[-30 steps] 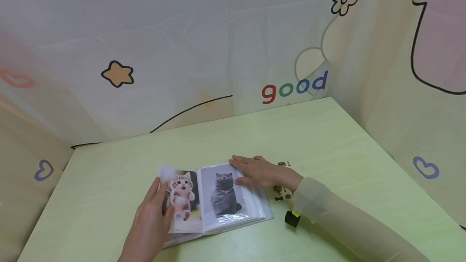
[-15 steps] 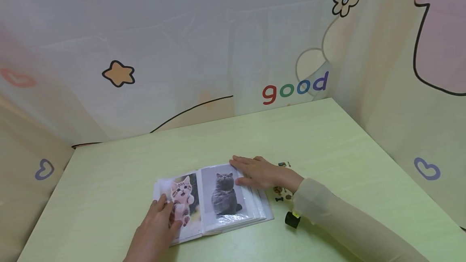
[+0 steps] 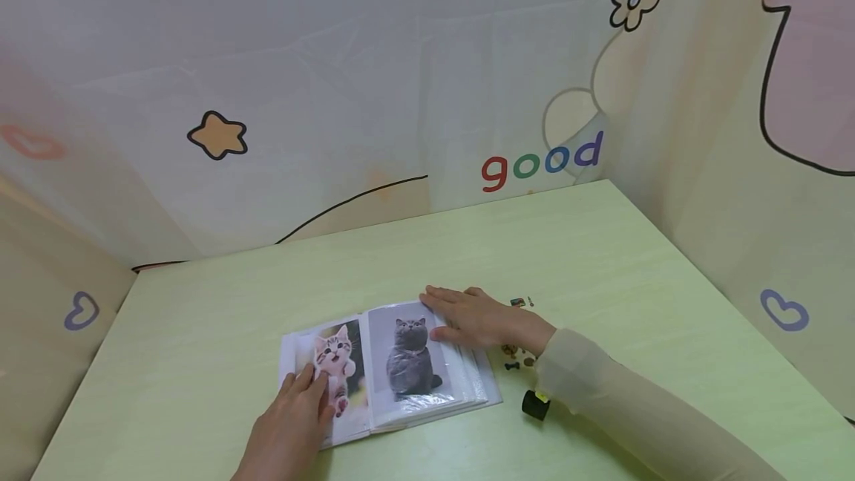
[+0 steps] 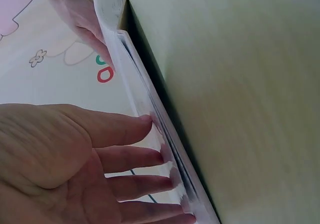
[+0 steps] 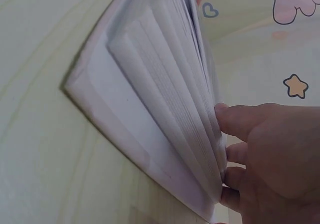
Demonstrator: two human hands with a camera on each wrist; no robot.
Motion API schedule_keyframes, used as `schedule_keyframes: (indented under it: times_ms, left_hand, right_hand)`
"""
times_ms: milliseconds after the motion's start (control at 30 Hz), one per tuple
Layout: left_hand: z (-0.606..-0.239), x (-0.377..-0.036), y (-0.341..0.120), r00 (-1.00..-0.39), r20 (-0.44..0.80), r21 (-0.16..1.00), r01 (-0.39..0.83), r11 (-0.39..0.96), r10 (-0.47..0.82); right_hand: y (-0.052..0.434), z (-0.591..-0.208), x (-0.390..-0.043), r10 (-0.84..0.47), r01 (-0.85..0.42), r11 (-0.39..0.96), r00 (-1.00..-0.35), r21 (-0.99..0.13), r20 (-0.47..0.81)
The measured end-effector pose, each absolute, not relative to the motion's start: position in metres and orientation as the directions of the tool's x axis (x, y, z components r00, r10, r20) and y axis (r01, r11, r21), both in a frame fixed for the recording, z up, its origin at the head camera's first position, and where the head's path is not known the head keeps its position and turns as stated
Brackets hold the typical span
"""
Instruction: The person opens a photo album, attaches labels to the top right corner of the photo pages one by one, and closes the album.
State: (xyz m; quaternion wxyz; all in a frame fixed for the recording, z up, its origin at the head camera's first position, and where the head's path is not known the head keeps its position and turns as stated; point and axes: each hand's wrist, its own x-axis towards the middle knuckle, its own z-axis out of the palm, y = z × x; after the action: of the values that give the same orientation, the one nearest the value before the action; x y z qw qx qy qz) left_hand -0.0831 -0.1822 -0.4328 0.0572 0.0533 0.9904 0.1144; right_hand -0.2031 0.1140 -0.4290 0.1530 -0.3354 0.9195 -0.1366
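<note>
A photo album [image 3: 494, 389] lies spread on the table, with clear sleeves over its pictures. Its left page shows a striped kitten photo [image 3: 335, 351], its right page a grey cat photo [image 3: 411, 362]. My left hand [image 3: 287, 421] rests on the left page, fingertips on the kitten photo's lower left part. In the left wrist view the fingers [image 4: 142, 185] of that hand are extended and touch the page. My right hand [image 3: 477, 318] lies flat across the right page's outer upper edge. The right wrist view shows the stacked sleeves [image 5: 170, 78] fanned beneath its fingertips.
Small stickers or printed shapes [image 3: 511, 366] lie right of the album, partly hidden by the right wrist. A black cylindrical piece [image 3: 536, 404] sits below the right forearm. A patterned curtain [image 3: 320, 132] stands behind the pale green table [image 3: 200, 362].
The left page, raised a second ago in my left hand, has come down flat. That hand has moved inward onto the kitten photo. My right hand has stayed in place.
</note>
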Motion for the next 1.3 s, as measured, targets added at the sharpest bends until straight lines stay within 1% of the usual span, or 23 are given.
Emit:
schedule_keyframes:
  times_ms: [167,333,533,600,700,833,933,1000,1100,1167,1300]
  left_hand:
    - [-0.434,-0.083,-0.182,-0.986,-0.074,0.216,0.133,0.967,0.152]
    - [-0.434,-0.083,-0.182,-0.986,-0.071,0.199,0.134,0.971,0.150]
    - [-0.435,-0.080,-0.182,-0.985,0.001,0.167,0.169,0.971,0.171]
    - [-0.434,-0.079,-0.179,-0.986,0.008,0.159,0.168,0.973,0.169]
    - [-0.432,-0.077,-0.175,-0.987,-0.005,0.160,0.157,0.974,0.160]
    - [-0.428,-0.074,-0.168,-0.989,-0.056,0.176,0.125,0.976,0.136]
    - [-0.425,-0.073,-0.164,-0.990,-0.058,0.191,0.118,0.974,0.131]
    - [-0.424,-0.072,-0.163,-0.989,-0.023,0.201,0.136,0.970,0.144]
    - [-0.423,-0.070,-0.162,-0.981,0.086,0.224,0.188,0.956,0.173]
    - [-0.425,-0.070,-0.160,-0.965,0.177,0.247,0.233,0.941,0.193]
    - [-0.429,-0.072,-0.157,-0.913,0.336,0.272,0.328,0.905,0.230]
  right_hand:
    - [0.113,-0.427,-0.202,-0.660,-0.580,0.737,-0.727,-0.346,-0.187]
    - [0.113,-0.428,-0.201,-0.657,-0.580,0.738,-0.734,-0.345,-0.172]
    - [0.114,-0.433,-0.203,-0.649,-0.577,0.739,-0.749,-0.347,-0.137]
    - [0.114,-0.434,-0.204,-0.649,-0.577,0.738,-0.749,-0.349,-0.134]
    - [0.116,-0.433,-0.206,-0.649,-0.574,0.735,-0.750,-0.361,-0.129]
    - [0.124,-0.430,-0.209,-0.630,-0.539,0.734,-0.768,-0.413,-0.115]
    - [0.131,-0.427,-0.211,-0.612,-0.514,0.728,-0.785,-0.453,-0.093]
    - [0.137,-0.426,-0.212,-0.603,-0.508,0.726,-0.795,-0.463,-0.072]
    - [0.146,-0.424,-0.212,-0.594,-0.512,0.727,-0.804,-0.457,-0.045]
    - [0.152,-0.422,-0.212,-0.583,-0.508,0.731,-0.812,-0.455,-0.030]
    - [0.164,-0.418,-0.210,-0.568,-0.505,0.731,-0.823,-0.459,0.002]
